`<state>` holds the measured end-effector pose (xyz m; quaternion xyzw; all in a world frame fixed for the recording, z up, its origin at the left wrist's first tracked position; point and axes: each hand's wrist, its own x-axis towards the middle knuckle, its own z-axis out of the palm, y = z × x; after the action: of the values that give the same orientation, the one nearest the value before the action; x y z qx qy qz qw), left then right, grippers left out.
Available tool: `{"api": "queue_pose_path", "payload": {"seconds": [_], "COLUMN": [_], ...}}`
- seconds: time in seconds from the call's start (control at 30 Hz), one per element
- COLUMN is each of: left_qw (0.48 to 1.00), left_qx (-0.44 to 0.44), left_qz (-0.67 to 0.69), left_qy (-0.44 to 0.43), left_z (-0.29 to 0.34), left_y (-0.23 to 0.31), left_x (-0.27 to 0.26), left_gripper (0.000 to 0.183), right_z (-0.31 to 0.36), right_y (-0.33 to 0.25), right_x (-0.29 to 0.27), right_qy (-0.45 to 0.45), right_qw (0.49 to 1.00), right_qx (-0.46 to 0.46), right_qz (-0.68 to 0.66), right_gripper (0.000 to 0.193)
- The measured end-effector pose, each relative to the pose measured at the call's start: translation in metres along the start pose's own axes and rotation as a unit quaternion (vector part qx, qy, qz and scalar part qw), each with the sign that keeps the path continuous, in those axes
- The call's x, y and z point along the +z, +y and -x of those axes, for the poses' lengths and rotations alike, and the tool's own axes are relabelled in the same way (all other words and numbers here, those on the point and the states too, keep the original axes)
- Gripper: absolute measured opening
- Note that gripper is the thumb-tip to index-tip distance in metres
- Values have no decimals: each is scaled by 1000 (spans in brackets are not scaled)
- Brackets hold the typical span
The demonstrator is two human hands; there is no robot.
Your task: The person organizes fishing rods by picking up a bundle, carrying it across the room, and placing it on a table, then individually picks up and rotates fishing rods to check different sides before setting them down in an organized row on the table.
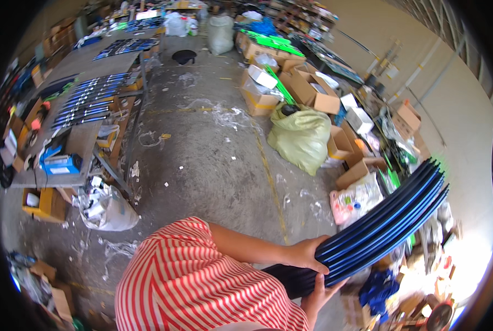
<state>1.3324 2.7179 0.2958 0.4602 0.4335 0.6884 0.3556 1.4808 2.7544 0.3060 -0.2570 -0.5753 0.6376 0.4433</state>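
Observation:
A thick bundle of long, slim black-and-blue rods (382,223) slants up to the right, its far ends fanned a little. My left hand (309,254) reaches across my body and grips the bundle from above, thumb along its near side. Below it, my right hand (319,297) clasps the underside, with some fingertips showing past the rods. The bundle's lower end passes behind my forearm and red-and-white striped sleeve (202,276), so that end is partly hidden. What kind of rods these are I cannot tell.
On the left stands a long table (100,63) with rows of similar rods and a blue box (61,164). A stuffed white sack (109,209) sits beside it. Along the right lie cardboard boxes (307,88), a green sack (300,135) and a dark blue cloth (379,292). Scraps litter the concrete floor (202,165).

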Motion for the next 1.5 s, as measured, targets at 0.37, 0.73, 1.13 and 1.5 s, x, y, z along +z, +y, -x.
{"api": "queue_pose_path", "payload": {"seconds": [0.37,0.73,1.13,1.5], "left_qw": [948,918,877,729], "left_qx": [-46,-17,-51,-91], "left_qz": [-73,-59,-111,-217], "left_qy": [307,392,465,643], "left_z": [-127,-231,-296,-264], "left_y": [-11,-24,33,130], "left_x": [-151,-393,-674,-960], "left_gripper": [82,84,89,86], "right_z": [-252,-433,-546,-590], "right_y": [85,178,254,347], "right_x": [117,330,602,955], "right_qy": [-284,-397,-432,-588], "right_qw": [935,902,879,744], "right_qx": [165,153,173,274], "right_qz": [-133,-75,-101,-158], "right_gripper": [87,83,84,87]}}
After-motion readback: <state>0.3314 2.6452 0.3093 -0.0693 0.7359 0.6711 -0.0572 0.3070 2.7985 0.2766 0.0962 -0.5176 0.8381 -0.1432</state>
